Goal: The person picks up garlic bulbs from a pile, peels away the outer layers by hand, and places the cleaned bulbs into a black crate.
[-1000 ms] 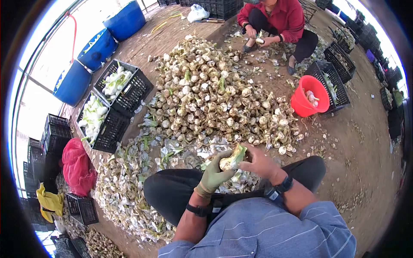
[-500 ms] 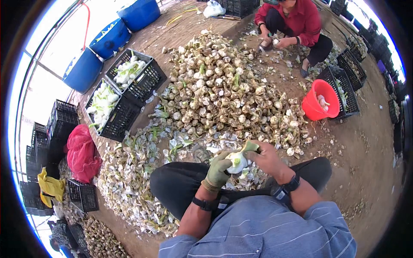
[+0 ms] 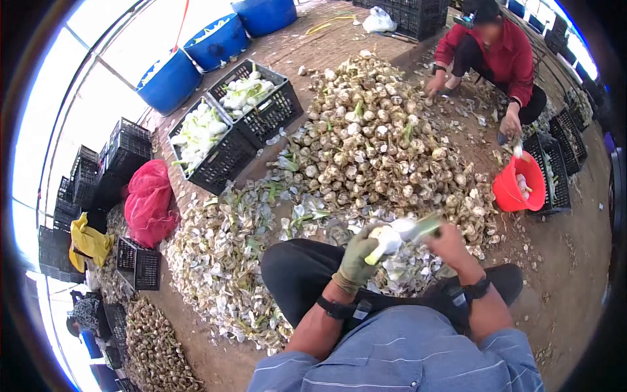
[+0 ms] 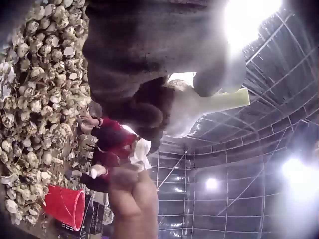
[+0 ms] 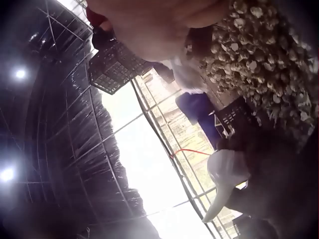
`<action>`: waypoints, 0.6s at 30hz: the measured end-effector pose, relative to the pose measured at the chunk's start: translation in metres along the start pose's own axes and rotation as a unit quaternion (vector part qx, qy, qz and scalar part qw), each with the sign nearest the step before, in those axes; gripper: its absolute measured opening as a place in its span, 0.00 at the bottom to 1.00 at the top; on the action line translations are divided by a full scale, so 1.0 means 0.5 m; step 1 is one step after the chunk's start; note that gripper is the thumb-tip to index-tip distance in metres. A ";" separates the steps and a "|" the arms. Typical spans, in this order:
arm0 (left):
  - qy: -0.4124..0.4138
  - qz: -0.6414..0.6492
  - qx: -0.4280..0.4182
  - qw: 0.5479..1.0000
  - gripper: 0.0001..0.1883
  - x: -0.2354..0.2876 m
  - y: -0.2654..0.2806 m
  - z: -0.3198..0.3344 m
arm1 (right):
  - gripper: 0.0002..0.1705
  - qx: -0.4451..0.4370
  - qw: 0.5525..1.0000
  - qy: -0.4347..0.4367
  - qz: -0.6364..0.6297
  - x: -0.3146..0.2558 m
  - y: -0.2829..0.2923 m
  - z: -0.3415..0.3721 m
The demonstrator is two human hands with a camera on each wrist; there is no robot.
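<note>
My gloved left hand point(image 3: 358, 260) grips a white garlic bulb point(image 3: 386, 240) above my lap. In the left wrist view the bulb point(image 4: 182, 112) has a smooth white skin and a pale cut stem point(image 4: 229, 102). To its right, my bare right hand point(image 3: 449, 247) pinches a blurred strip of green-white garlic skin point(image 3: 426, 228). The right wrist view has the bulb point(image 5: 227, 167) apart from the right hand point(image 5: 159, 25), with a blurred pale piece at the fingers.
Ahead is a heap of unpeeled garlic point(image 3: 379, 137); shed skins point(image 3: 222, 268) cover the ground at left. Black crates point(image 3: 225, 160) of peeled garlic stand front left, blue tubs point(image 3: 170, 81) behind. A red bucket point(image 3: 506, 186) is at right, beside a crouching person point(image 3: 506, 55) whose hand is over it.
My right hand has drawn the outer skin off rightwards, away from the bulb, leaving it whiter. The other person's hand has moved to the red bucket. The head view has turned.
</note>
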State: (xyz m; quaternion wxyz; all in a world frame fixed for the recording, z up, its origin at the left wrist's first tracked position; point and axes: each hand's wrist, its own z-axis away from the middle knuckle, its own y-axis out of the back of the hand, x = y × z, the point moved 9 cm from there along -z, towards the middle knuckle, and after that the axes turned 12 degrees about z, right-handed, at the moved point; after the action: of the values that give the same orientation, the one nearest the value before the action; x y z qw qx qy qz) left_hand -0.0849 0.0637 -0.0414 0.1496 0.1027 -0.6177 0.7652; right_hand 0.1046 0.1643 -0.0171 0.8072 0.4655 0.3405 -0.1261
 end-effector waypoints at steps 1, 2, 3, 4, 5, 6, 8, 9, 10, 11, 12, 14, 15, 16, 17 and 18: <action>-0.004 0.045 0.014 0.999 0.22 0.002 -0.004 -0.001 | 0.25 -0.083 0.977 0.099 0.172 -0.007 -0.053 0.001; -0.013 0.008 0.013 1.000 0.23 0.003 0.001 -0.005 | 0.28 -0.101 0.978 0.071 0.167 0.022 -0.068 0.001; -0.046 -0.075 0.026 0.996 0.23 0.012 -0.001 -0.002 | 0.26 -0.049 0.993 0.067 0.085 -0.004 -0.047 0.005; -0.037 -0.073 0.033 0.996 0.22 0.008 0.001 -0.005 | 0.23 -0.029 0.997 0.065 -0.016 -0.033 -0.034 0.004; -0.024 -0.073 0.042 0.996 0.22 0.003 0.006 -0.004 | 0.21 -0.009 0.991 0.060 -0.118 -0.059 -0.023 0.005; -0.026 -0.095 0.033 0.995 0.22 -0.001 0.005 -0.004 | 0.21 -0.001 0.988 0.092 -0.123 -0.094 -0.020 0.011; -0.029 -0.145 0.010 0.989 0.21 -0.001 0.004 -0.009 | 0.21 -0.006 0.984 0.159 -0.083 -0.182 -0.003 0.030; -0.030 -0.161 0.014 0.986 0.21 0.003 0.005 -0.007 | 0.19 0.005 0.979 0.201 -0.029 -0.217 0.006 0.042; -0.032 -0.177 0.018 0.983 0.21 0.007 0.006 -0.005 | 0.19 0.023 0.972 0.230 -0.038 -0.228 0.010 0.044; -0.036 -0.192 0.023 0.980 0.21 0.009 0.005 -0.002 | 0.18 0.040 0.964 0.260 -0.046 -0.234 0.013 0.047; -0.056 -0.181 0.048 0.981 0.20 0.016 -0.019 0.003 | 0.18 0.053 0.958 0.281 -0.020 -0.234 0.013 0.049; -0.031 -0.245 0.023 0.969 0.23 0.018 -0.015 0.006 | 0.17 0.075 0.942 0.324 0.034 -0.236 0.013 0.054; -0.018 -0.277 0.009 0.961 0.26 0.016 -0.014 0.008 | 0.16 0.059 0.941 0.328 0.056 -0.237 0.009 0.052; -0.024 -0.277 0.009 0.961 0.24 0.016 -0.018 0.009 | 0.14 0.044 0.940 0.330 0.077 -0.241 0.008 0.052; -0.036 -0.274 0.011 0.961 0.22 0.016 -0.015 0.008 | 0.13 0.028 0.938 0.332 0.098 -0.242 0.005 0.055; -0.048 -0.271 0.012 0.961 0.20 0.017 -0.011 0.006 | 0.10 0.049 0.929 0.338 0.141 -0.252 0.003 0.061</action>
State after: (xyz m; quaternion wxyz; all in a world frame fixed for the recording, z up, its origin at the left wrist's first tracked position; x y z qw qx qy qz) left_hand -0.0908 0.0629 -0.0329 0.3205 0.3044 -0.5640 0.6976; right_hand 0.0258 0.1251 0.0780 0.6301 0.5623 0.5176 0.1375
